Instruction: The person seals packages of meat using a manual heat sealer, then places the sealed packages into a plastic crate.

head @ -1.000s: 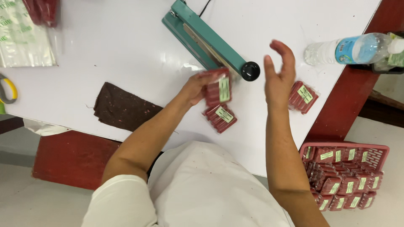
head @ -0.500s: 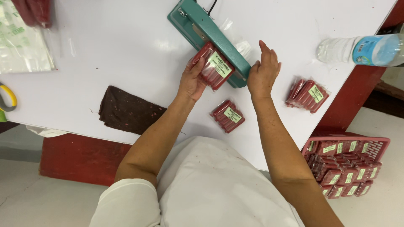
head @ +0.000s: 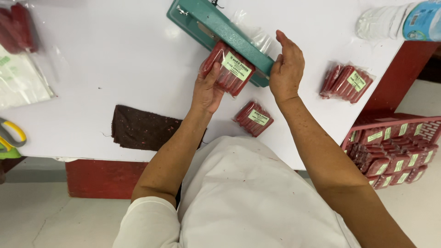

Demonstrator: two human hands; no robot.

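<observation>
My left hand (head: 206,89) grips a clear packet of red sausages (head: 229,69) with a pale green label and holds it against the teal heat sealer (head: 209,27). The packet's open plastic end (head: 252,32) lies across the sealer's bar. My right hand (head: 287,69) rests with flat, joined fingers on the near end of the sealer's arm, holding nothing. A second sausage packet (head: 253,118) lies on the white table (head: 115,64) just below my hands. A third packet (head: 347,82) lies to the right of my right hand.
A dark brown cloth (head: 142,128) lies at the table's near edge on the left. Scissors with yellow handles (head: 11,135) sit at the far left, clear bags (head: 20,78) above them. A plastic water bottle (head: 399,20) lies top right. A red basket (head: 395,151) of several packets stands beside the table.
My left hand lifted a packet from the table up to the sealer. My right hand came down from mid-air onto the sealer's arm.
</observation>
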